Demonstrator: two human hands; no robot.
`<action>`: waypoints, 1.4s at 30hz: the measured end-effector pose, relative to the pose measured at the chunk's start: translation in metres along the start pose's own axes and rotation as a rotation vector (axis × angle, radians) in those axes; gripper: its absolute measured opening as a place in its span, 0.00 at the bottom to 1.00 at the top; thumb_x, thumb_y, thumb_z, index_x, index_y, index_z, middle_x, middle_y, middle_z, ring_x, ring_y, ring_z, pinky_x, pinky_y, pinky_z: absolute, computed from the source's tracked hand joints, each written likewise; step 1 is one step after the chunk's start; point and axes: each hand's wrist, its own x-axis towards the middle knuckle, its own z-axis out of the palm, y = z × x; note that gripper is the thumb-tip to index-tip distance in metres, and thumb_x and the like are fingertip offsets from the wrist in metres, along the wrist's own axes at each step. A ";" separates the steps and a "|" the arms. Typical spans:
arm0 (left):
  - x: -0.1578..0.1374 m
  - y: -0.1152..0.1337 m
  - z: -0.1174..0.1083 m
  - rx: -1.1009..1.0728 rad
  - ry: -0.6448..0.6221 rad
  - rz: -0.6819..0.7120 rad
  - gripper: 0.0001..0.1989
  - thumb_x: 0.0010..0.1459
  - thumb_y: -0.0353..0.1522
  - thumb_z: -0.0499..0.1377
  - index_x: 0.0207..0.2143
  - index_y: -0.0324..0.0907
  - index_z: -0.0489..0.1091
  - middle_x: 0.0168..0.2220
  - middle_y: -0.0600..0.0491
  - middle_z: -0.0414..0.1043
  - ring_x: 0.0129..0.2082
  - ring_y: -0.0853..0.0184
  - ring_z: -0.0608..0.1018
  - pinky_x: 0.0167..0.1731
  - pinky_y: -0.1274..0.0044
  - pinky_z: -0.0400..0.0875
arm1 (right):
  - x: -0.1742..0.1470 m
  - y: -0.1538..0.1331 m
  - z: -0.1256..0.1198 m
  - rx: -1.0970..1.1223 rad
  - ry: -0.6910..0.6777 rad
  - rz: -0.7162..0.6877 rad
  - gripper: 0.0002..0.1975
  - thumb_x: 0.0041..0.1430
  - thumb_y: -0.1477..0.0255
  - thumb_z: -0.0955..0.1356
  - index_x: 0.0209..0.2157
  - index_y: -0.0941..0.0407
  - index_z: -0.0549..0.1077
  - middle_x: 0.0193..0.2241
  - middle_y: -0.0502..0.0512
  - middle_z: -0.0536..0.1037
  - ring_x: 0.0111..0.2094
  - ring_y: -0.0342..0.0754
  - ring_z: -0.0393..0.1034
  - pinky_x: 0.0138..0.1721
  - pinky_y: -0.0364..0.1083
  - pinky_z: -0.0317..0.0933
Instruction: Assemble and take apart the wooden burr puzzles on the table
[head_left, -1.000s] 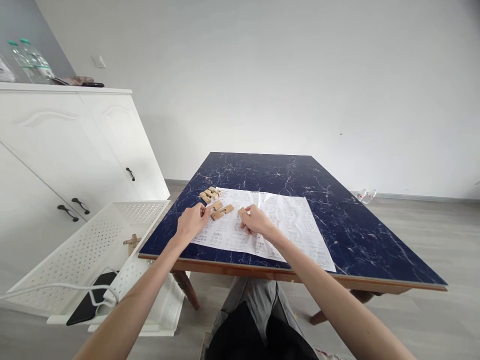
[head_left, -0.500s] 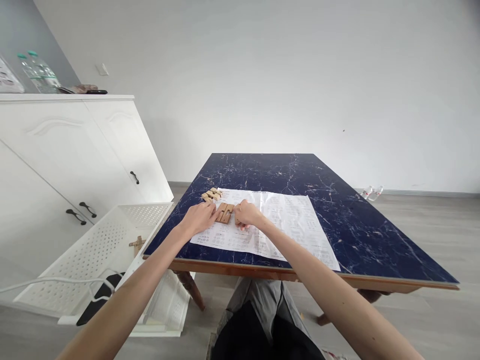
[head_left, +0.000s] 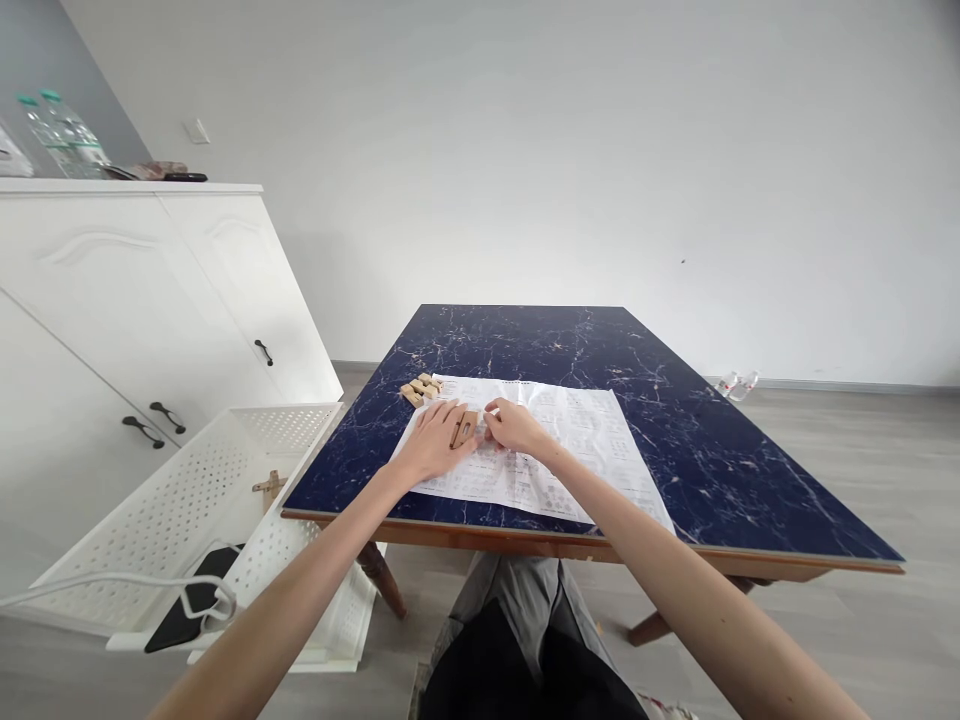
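Wooden pieces (head_left: 460, 428) are lying on paper (head_left: 592, 440) just below frame centre; my left hand (head_left: 433, 442) is resting spread against them, my right hand (head_left: 513, 426) hanging curled nearby, grip indiscernible.

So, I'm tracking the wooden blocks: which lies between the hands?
The slotted wood, beside the left hand; other blocks cluster by the far left corner of the paper.

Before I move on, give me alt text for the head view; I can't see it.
A bare left hand is spread at flat, light-brown wooden pieces on a creased, printed white paper sheet, with a bare right hand curled close by, its grasp unclear. Light-brown wooden blocks lie at the sheet's far left corner, all on a dark-blue, marble-patterned table.
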 end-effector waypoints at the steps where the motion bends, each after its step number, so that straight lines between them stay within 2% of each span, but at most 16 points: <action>1: 0.000 0.001 0.001 -0.001 -0.014 0.018 0.30 0.72 0.48 0.53 0.69 0.44 0.63 0.72 0.41 0.61 0.73 0.45 0.60 0.70 0.52 0.56 | -0.003 0.004 -0.001 0.016 0.012 -0.019 0.19 0.73 0.64 0.72 0.60 0.56 0.73 0.58 0.61 0.77 0.52 0.56 0.77 0.52 0.58 0.75; 5: -0.008 -0.002 -0.008 0.002 -0.067 0.105 0.26 0.73 0.39 0.49 0.69 0.44 0.64 0.71 0.44 0.64 0.74 0.49 0.61 0.72 0.54 0.55 | -0.015 0.020 -0.004 0.065 0.058 -0.099 0.18 0.73 0.64 0.72 0.59 0.56 0.74 0.56 0.60 0.77 0.50 0.54 0.78 0.50 0.57 0.76; 9: -0.022 -0.017 -0.028 0.009 -0.116 0.172 0.27 0.69 0.32 0.52 0.69 0.46 0.65 0.71 0.47 0.66 0.74 0.55 0.63 0.74 0.60 0.55 | -0.024 0.032 -0.006 0.089 0.102 -0.198 0.11 0.77 0.71 0.65 0.56 0.57 0.72 0.39 0.54 0.83 0.33 0.45 0.78 0.39 0.46 0.73; 11: -0.031 -0.023 -0.036 0.017 -0.117 0.174 0.28 0.67 0.29 0.51 0.68 0.44 0.66 0.70 0.48 0.67 0.74 0.57 0.63 0.74 0.61 0.55 | -0.031 0.038 -0.008 0.097 0.116 -0.245 0.12 0.76 0.74 0.61 0.55 0.56 0.71 0.34 0.51 0.83 0.28 0.44 0.76 0.35 0.44 0.70; 14: -0.044 -0.027 -0.042 0.035 -0.066 0.127 0.28 0.66 0.27 0.49 0.66 0.42 0.67 0.71 0.46 0.65 0.74 0.56 0.63 0.74 0.62 0.56 | -0.049 0.049 -0.013 0.098 0.139 -0.290 0.12 0.74 0.72 0.62 0.55 0.56 0.70 0.33 0.51 0.83 0.28 0.45 0.77 0.32 0.44 0.68; 17: -0.056 -0.023 -0.040 0.059 0.027 0.028 0.27 0.67 0.29 0.49 0.67 0.41 0.65 0.73 0.43 0.61 0.73 0.53 0.63 0.73 0.59 0.58 | -0.070 0.062 -0.019 0.089 0.194 -0.303 0.12 0.72 0.69 0.63 0.53 0.54 0.71 0.33 0.51 0.82 0.30 0.48 0.77 0.33 0.46 0.68; 20: -0.062 -0.015 -0.029 0.079 0.090 -0.064 0.28 0.71 0.36 0.50 0.70 0.38 0.59 0.74 0.39 0.57 0.75 0.50 0.60 0.72 0.57 0.57 | -0.088 0.077 -0.024 0.092 0.281 -0.284 0.12 0.70 0.67 0.64 0.52 0.53 0.72 0.36 0.53 0.83 0.33 0.49 0.78 0.37 0.48 0.69; 23: -0.062 -0.010 -0.014 0.094 0.091 -0.122 0.36 0.73 0.48 0.51 0.74 0.38 0.52 0.77 0.38 0.50 0.77 0.45 0.53 0.74 0.53 0.52 | -0.099 0.093 -0.027 0.111 0.368 -0.251 0.12 0.69 0.64 0.65 0.50 0.53 0.73 0.40 0.57 0.83 0.38 0.53 0.80 0.39 0.50 0.71; 26: -0.060 -0.012 -0.002 0.109 0.063 -0.176 0.41 0.72 0.54 0.49 0.76 0.38 0.49 0.78 0.37 0.48 0.78 0.42 0.50 0.74 0.50 0.47 | -0.105 0.110 -0.030 0.139 0.422 -0.229 0.14 0.68 0.61 0.66 0.49 0.53 0.73 0.43 0.60 0.83 0.43 0.55 0.81 0.43 0.52 0.72; 29: -0.062 -0.018 0.001 0.125 0.033 -0.206 0.42 0.73 0.54 0.44 0.77 0.36 0.50 0.78 0.36 0.49 0.78 0.43 0.50 0.75 0.51 0.44 | -0.106 0.124 -0.035 0.173 0.442 -0.226 0.15 0.69 0.59 0.66 0.49 0.53 0.73 0.41 0.59 0.83 0.41 0.55 0.81 0.44 0.53 0.73; 32: -0.065 -0.025 -0.003 0.135 0.007 -0.196 0.41 0.74 0.54 0.42 0.77 0.38 0.50 0.78 0.40 0.47 0.79 0.47 0.49 0.76 0.53 0.43 | -0.105 0.134 -0.041 0.208 0.436 -0.247 0.16 0.69 0.56 0.66 0.48 0.53 0.72 0.39 0.59 0.82 0.38 0.54 0.80 0.42 0.52 0.74; 36: -0.068 -0.031 -0.010 0.144 -0.020 -0.178 0.41 0.74 0.54 0.43 0.78 0.38 0.48 0.79 0.41 0.46 0.79 0.48 0.48 0.76 0.54 0.43 | -0.101 0.138 -0.046 0.242 0.407 -0.285 0.18 0.68 0.53 0.67 0.47 0.53 0.72 0.38 0.59 0.82 0.37 0.53 0.79 0.40 0.51 0.76; 42: -0.069 -0.034 -0.014 0.146 -0.031 -0.174 0.41 0.74 0.54 0.42 0.79 0.39 0.45 0.79 0.43 0.44 0.79 0.47 0.45 0.76 0.52 0.44 | -0.101 0.141 -0.051 0.249 0.382 -0.300 0.18 0.68 0.53 0.67 0.47 0.53 0.73 0.37 0.59 0.81 0.37 0.53 0.79 0.39 0.51 0.76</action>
